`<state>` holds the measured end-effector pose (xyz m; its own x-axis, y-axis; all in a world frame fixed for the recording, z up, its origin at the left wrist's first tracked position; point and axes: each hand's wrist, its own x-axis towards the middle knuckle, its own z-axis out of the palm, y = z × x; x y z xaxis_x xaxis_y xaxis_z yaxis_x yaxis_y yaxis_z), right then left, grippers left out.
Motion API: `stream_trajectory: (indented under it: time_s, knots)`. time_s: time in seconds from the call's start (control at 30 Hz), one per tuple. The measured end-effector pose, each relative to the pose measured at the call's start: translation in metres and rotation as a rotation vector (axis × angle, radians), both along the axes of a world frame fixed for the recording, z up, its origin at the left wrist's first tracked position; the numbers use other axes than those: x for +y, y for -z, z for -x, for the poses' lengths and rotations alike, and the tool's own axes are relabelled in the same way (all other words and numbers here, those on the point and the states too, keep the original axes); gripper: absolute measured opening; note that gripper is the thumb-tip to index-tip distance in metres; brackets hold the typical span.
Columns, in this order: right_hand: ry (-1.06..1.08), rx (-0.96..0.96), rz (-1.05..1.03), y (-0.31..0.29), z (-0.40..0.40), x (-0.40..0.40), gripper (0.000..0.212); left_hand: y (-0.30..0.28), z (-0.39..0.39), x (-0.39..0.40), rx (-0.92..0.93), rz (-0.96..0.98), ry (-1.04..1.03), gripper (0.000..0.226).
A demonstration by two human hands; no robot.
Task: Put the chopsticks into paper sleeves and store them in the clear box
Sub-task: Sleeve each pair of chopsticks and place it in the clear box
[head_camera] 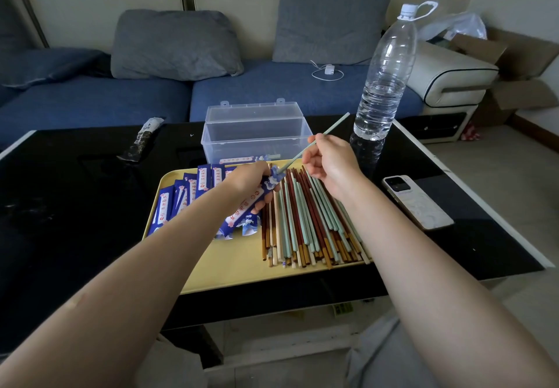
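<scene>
My left hand [249,180] grips a blue paper sleeve [246,206] over the yellow tray [230,263]. My right hand [328,159] pinches a pale green chopstick [332,129], its lower tip at the sleeve's open mouth. A heap of green, red and wooden chopsticks [311,224] lies on the tray's right side. Several blue sleeves [184,194] are spread on its left. The clear box [254,136] stands open behind the tray with at least one sleeved pair inside.
A tall water bottle [382,82] stands right of the box. A phone [416,201] lies face down at the right on the black table [75,206]. A dark wrapper [142,139] lies at the far left. A blue sofa is behind.
</scene>
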<state>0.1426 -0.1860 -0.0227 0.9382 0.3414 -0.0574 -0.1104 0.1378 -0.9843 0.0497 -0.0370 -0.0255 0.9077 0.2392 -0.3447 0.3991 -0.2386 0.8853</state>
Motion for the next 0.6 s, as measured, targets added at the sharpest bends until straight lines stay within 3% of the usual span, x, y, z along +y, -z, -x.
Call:
stream_trajectory:
  time_s: [0.33, 0.5, 0.6]
  knots:
    - [0.013, -0.072, 0.041, 0.0033, -0.0044, -0.0030, 0.026, -0.0025, 0.0006, -0.0025, -0.001, -0.028, 0.026, 0.039]
    - [-0.190, -0.125, 0.445, 0.0080, 0.0020, -0.0025, 0.025, -0.0062, 0.0006, -0.0075, -0.013, 0.022, -0.014, 0.038]
    - [-0.102, -0.077, 0.422, 0.0075, 0.0016, 0.0011, 0.045, -0.0063, -0.0005, -0.0093, 0.025, 0.012, -0.069, 0.030]
